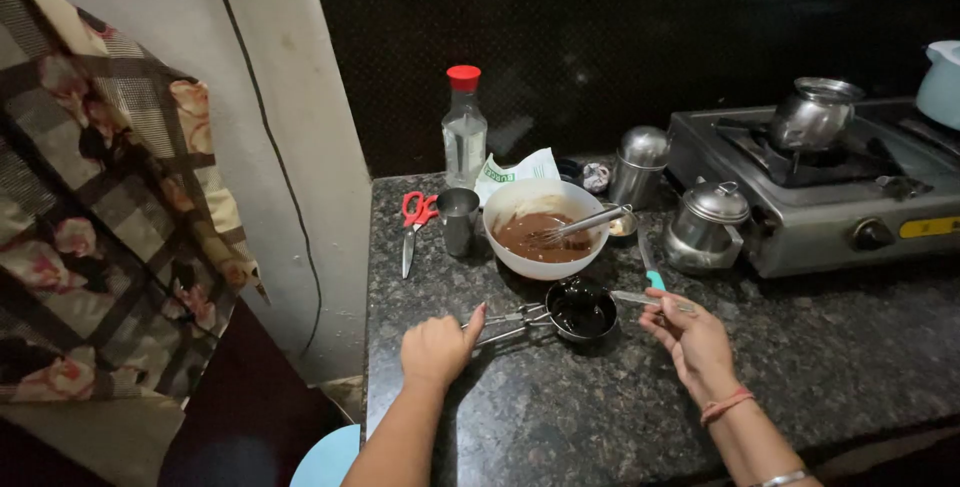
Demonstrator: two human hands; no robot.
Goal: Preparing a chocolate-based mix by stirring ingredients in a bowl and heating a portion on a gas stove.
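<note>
Left hand curled on the dark speckled counter, thumb and fingers pinched around the end of a wire-handled metal holder. Holder's long axis running nearly level across the view, tilted slightly up to the right, handle end toward the left hand, head end at a small black bowl. Small bowl sitting on the counter between both hands, just in front of a white mixing bowl, dark glossy liquid inside. Right hand palm-up and loosely cupped, fingertips closed on a thin utensil lying across toward the small bowl's right rim, long axis also close to level. Teal-handled tool lying just behind, pointing away from the body.

Counted on the counter: one white mixing bowl of brown batter with one whisk leaning in it, handle up to the right; one pair of red-handled scissors, blades pointing toward the near edge; one steel cup; one clear bottle with a red cap; two lidded steel containers; one paper packet. One gas stove at the right carrying one steel pot. Patterned cloth hanging at the far left.
</note>
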